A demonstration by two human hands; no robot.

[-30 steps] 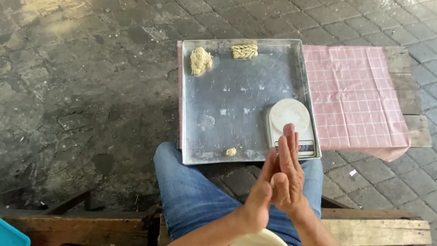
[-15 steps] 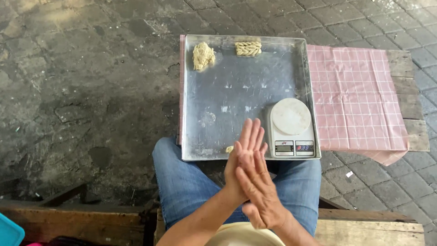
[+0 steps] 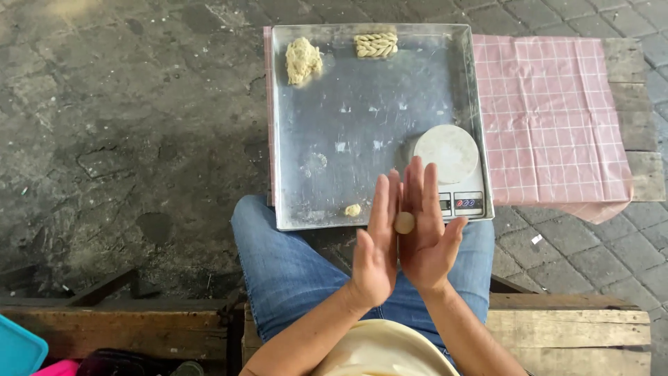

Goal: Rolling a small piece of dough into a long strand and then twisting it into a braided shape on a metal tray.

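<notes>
Fingers (image 3: 387, 209) sandwich dough ball (image 3: 403, 222); tray (image 3: 362, 167), scale (image 3: 449, 163) just beyond.

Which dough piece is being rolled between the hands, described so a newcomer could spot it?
Start at the metal tray, then drop to its near edge, where the hands meet. The small dough ball sits between the left hand and right hand: smooth and round, unlike the ragged lump and twisted piece.
</notes>
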